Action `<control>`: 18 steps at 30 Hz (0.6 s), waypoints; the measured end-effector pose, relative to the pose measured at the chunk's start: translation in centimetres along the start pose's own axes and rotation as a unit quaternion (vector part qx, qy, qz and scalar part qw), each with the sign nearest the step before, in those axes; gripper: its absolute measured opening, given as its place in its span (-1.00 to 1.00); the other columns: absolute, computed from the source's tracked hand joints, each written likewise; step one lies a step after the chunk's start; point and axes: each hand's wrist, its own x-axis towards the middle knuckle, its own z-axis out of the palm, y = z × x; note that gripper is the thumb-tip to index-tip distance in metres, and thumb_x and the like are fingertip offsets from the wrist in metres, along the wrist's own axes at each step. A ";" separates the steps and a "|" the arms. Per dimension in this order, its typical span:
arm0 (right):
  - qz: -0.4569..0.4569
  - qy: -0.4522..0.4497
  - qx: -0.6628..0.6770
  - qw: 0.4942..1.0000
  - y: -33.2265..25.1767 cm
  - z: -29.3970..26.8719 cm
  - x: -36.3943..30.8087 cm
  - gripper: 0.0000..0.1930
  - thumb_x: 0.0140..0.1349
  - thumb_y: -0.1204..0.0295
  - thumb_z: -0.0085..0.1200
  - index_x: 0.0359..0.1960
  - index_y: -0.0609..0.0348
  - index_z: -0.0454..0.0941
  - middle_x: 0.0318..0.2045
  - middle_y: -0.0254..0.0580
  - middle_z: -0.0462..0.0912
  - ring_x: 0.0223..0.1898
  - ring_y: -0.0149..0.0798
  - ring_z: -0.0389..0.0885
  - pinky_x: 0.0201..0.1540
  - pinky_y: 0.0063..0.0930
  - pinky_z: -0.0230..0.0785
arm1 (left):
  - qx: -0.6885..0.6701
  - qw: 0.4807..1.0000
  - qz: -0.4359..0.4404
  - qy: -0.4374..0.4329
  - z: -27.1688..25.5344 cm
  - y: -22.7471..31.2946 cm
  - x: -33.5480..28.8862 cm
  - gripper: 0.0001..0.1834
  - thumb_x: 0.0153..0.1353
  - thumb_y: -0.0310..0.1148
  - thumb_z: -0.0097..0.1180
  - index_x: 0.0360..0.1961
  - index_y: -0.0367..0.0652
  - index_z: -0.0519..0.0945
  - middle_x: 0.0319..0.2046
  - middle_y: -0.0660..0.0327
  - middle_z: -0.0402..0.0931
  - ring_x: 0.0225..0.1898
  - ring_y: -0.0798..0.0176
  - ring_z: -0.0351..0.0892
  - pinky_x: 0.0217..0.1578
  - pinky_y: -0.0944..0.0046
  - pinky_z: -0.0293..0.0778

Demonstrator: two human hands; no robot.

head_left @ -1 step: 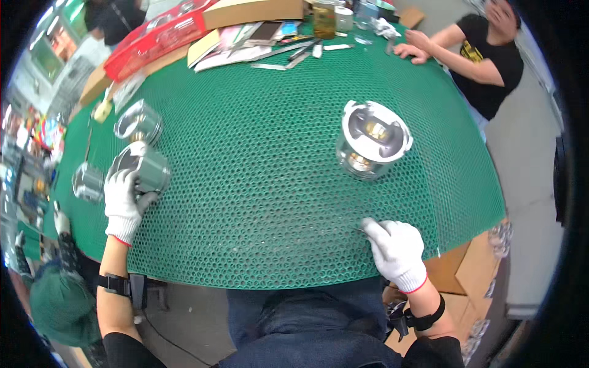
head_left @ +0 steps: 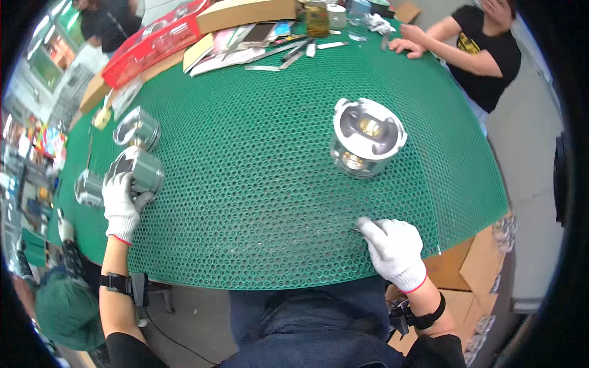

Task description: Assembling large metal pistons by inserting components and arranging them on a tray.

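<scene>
Left hand (head_left: 121, 205) partly hides metal piston (head_left: 148, 172).

Broad table topped with a green, honeycomb-holed mat (head_left: 257, 153) takes the middle of the room; smooth pale-grey floor (head_left: 524, 165) to the right, a thin seam across it; darker grey floor by the near edge; open brown cardboard boxes (head_left: 481, 260) below the table's right end; far left, a pale-framed, green-tinted window (head_left: 44, 63); slim white strip lights (head_left: 59, 7) glowing above; grey shelf-like fittings (head_left: 27, 175) lower down, blurred.
</scene>
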 end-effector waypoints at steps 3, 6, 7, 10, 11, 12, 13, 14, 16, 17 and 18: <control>-0.006 -0.005 0.028 1.000 0.1 -0.7 -0.5 -0.60 0.00 0.48 0.16 -0.04 -0.06 0.58 -0.55 -0.33 0.43 -0.52 -0.24 0.50 -0.46 -0.33 0.38 | 0.016 0.989 -0.128 0.075 -2.3 3.6 3.3 -0.02 -0.35 -0.40 0.53 0.24 -0.15 0.37 0.00 0.07 0.49 0.05 -0.08 0.47 0.16 0.00 0.35; 0.018 -0.011 0.055 0.998 0.8 -0.5 -1.7 -0.61 0.01 0.46 0.16 -0.05 -0.07 0.58 -0.54 -0.36 0.44 -0.51 -0.27 0.52 -0.45 -0.35 0.40 | -0.154 0.971 0.117 0.141 -6.2 16.4 9.3 -0.13 -0.25 -0.53 0.41 0.22 -0.16 0.40 0.08 0.00 0.45 0.12 -0.12 0.44 0.20 -0.06 0.32; 0.022 -0.005 0.058 0.998 1.1 -0.7 -2.1 -0.62 0.02 0.45 0.16 -0.05 -0.07 0.58 -0.54 -0.36 0.44 -0.51 -0.27 0.52 -0.45 -0.36 0.41 | -0.144 0.957 0.232 0.097 -10.0 22.6 11.0 -0.17 -0.28 -0.65 0.35 0.18 -0.19 0.42 0.10 -0.01 0.44 0.17 -0.11 0.43 0.25 -0.02 0.31; 0.007 0.031 0.074 0.997 1.5 -0.9 -2.3 -0.66 0.04 0.43 0.16 -0.08 -0.05 0.58 -0.55 -0.35 0.45 -0.52 -0.27 0.53 -0.46 -0.36 0.41 | -0.190 0.889 0.411 0.066 -11.5 34.2 14.0 -0.45 -0.10 -0.54 0.24 0.03 -0.19 0.49 -0.02 0.00 0.51 0.11 -0.12 0.47 0.25 -0.06 0.30; -0.024 0.035 0.081 0.996 1.2 -0.5 -1.0 -0.68 0.05 0.44 0.15 -0.09 -0.04 0.57 -0.55 -0.35 0.46 -0.53 -0.26 0.53 -0.47 -0.35 0.42 | -0.193 0.900 0.389 0.036 -9.9 35.0 15.0 -0.51 -0.04 -0.50 0.21 0.01 -0.18 0.50 -0.06 0.01 0.53 0.07 -0.11 0.50 0.19 -0.03 0.37; -0.050 0.047 0.092 0.993 1.0 -0.5 -0.9 -0.69 0.06 0.44 0.14 -0.10 -0.04 0.57 -0.55 -0.35 0.46 -0.54 -0.25 0.53 -0.47 -0.35 0.42 | -0.188 0.908 0.374 0.006 -9.3 36.0 15.3 -0.57 0.01 -0.46 0.18 -0.02 -0.18 0.51 -0.09 0.02 0.55 0.04 -0.09 0.53 0.12 -0.01 0.44; -0.059 0.046 0.091 0.993 1.2 -0.5 -1.2 -0.70 0.07 0.45 0.12 -0.10 -0.02 0.56 -0.55 -0.33 0.46 -0.54 -0.24 0.54 -0.47 -0.34 0.44 | -0.149 0.927 0.323 -0.117 -10.2 37.2 16.2 -0.59 0.04 -0.45 0.17 -0.02 -0.17 0.51 -0.11 0.03 0.55 -0.02 -0.09 0.56 0.02 0.01 0.50; -0.061 0.055 0.100 0.992 1.3 -0.3 -1.7 -0.70 0.07 0.46 0.13 -0.10 -0.02 0.56 -0.55 -0.32 0.47 -0.54 -0.23 0.54 -0.46 -0.33 0.45 | -0.105 0.928 0.264 -0.239 -11.2 38.1 16.5 -0.61 0.07 -0.44 0.16 -0.02 -0.16 0.50 -0.13 0.03 0.56 -0.07 -0.08 0.59 -0.08 0.02 0.56; -0.063 0.062 0.106 0.990 1.3 -0.7 -2.0 -0.70 0.06 0.47 0.13 -0.11 -0.01 0.56 -0.55 -0.31 0.48 -0.54 -0.22 0.55 -0.46 -0.33 0.46 | -0.097 0.941 0.275 -0.174 -10.0 36.9 15.3 -0.64 0.09 -0.39 0.19 -0.05 -0.14 0.51 -0.17 0.06 0.58 -0.18 -0.07 0.63 -0.23 0.02 0.60; -0.067 0.062 0.110 0.990 1.2 -0.8 -2.2 -0.70 0.06 0.47 0.13 -0.11 -0.01 0.56 -0.55 -0.31 0.48 -0.54 -0.22 0.55 -0.46 -0.33 0.46 | -0.139 0.946 0.267 -0.117 -9.9 35.9 14.1 -0.63 0.07 -0.37 0.22 -0.06 -0.15 0.51 -0.21 0.05 0.58 -0.19 -0.07 0.63 -0.23 0.01 0.59; -0.065 0.054 0.107 0.991 1.2 -0.8 -2.1 -0.69 0.06 0.47 0.14 -0.11 -0.01 0.57 -0.55 -0.31 0.49 -0.54 -0.22 0.55 -0.47 -0.32 0.46 | -0.179 0.950 0.251 -0.058 -9.7 34.5 12.8 -0.62 0.06 -0.35 0.25 -0.07 -0.16 0.52 -0.24 0.05 0.58 -0.20 -0.07 0.63 -0.23 0.00 0.58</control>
